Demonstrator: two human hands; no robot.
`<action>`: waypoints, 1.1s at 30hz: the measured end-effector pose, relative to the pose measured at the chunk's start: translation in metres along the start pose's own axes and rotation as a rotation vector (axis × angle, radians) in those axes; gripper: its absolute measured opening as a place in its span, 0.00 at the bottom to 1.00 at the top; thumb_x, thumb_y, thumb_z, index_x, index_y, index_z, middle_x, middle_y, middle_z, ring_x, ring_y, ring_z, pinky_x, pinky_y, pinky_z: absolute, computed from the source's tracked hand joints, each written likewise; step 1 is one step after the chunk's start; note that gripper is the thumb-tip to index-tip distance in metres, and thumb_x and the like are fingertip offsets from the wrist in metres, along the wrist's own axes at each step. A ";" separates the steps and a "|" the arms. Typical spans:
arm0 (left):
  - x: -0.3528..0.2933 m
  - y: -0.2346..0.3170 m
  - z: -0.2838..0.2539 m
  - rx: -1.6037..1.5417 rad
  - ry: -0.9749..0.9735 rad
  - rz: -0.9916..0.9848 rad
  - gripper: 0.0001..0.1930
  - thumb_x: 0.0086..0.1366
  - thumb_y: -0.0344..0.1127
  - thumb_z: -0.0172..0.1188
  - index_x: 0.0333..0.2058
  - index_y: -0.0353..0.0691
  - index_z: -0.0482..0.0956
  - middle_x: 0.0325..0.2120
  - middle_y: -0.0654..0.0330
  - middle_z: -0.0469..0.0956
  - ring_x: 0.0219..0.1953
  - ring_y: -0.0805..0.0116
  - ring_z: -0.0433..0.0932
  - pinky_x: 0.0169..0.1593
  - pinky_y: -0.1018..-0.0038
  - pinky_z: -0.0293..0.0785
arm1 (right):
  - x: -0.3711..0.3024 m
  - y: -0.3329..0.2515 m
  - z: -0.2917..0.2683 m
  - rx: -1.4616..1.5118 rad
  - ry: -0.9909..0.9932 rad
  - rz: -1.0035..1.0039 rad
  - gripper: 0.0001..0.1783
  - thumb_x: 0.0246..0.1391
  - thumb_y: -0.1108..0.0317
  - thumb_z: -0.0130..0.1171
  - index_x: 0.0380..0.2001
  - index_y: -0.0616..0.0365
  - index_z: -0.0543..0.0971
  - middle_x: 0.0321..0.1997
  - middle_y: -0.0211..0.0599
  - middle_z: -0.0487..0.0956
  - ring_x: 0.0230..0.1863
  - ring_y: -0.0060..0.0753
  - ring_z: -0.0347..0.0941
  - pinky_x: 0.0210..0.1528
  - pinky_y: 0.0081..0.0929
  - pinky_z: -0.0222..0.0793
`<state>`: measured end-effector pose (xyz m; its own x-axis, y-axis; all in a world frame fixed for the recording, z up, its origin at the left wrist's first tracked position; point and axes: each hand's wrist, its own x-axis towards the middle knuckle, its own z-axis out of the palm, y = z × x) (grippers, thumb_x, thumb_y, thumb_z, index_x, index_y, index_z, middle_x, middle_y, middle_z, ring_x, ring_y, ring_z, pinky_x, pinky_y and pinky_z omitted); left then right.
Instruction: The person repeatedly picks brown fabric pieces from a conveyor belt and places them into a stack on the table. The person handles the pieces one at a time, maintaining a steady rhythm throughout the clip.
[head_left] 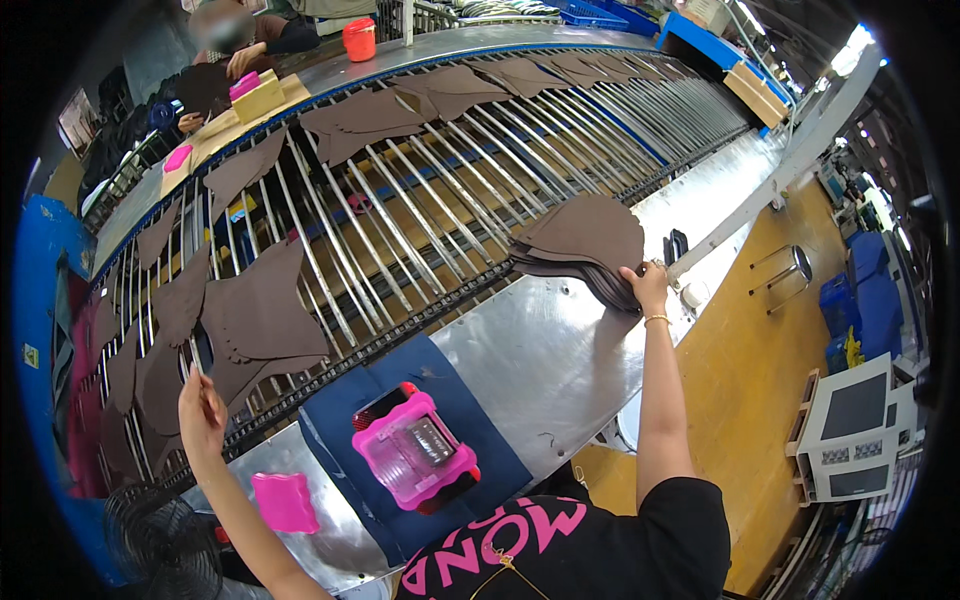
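Brown stack (583, 236), left of right grip (650, 287), held at one edge

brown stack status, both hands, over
Right hand gripping brown stack. Left hand at loose brown pieces, hold unclear. Pink gadget on blue mat between them.

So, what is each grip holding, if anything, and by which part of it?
The right grip holds the stack of brown pieces by its right edge. Whether the left grip, close to a brown sheet, holds anything cannot be told.
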<state>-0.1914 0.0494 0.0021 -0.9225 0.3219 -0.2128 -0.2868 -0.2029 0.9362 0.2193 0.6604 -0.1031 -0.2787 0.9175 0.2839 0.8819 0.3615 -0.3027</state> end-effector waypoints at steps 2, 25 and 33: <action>-0.025 -0.004 -0.002 0.028 0.020 -0.002 0.15 0.68 0.46 0.51 0.26 0.42 0.72 0.08 0.67 0.64 0.05 0.79 0.59 0.09 0.83 0.53 | 0.000 -0.006 -0.002 0.032 -0.011 0.140 0.28 0.35 0.51 0.72 0.32 0.66 0.80 0.41 0.51 0.78 0.44 0.48 0.75 0.44 0.43 0.69; -0.115 -0.024 0.068 0.186 -0.177 -0.002 0.10 0.69 0.37 0.48 0.34 0.37 0.71 0.20 0.62 0.72 0.13 0.77 0.69 0.17 0.83 0.65 | 0.002 -0.026 -0.020 -0.325 0.092 -0.064 0.23 0.38 0.53 0.69 0.29 0.64 0.79 0.35 0.47 0.79 0.41 0.46 0.76 0.42 0.37 0.72; -0.135 -0.016 0.094 0.054 -0.313 0.079 0.10 0.66 0.37 0.53 0.34 0.34 0.74 0.21 0.58 0.75 0.14 0.75 0.72 0.17 0.84 0.65 | 0.020 -0.002 -0.014 -0.138 -0.041 -0.093 0.15 0.48 0.70 0.60 0.36 0.69 0.71 0.28 0.53 0.79 0.31 0.47 0.79 0.31 0.39 0.74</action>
<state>-0.0384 0.0961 0.0419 -0.8148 0.5774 -0.0510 -0.1961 -0.1919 0.9616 0.2178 0.6759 -0.0840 -0.3740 0.8884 0.2663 0.8948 0.4211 -0.1483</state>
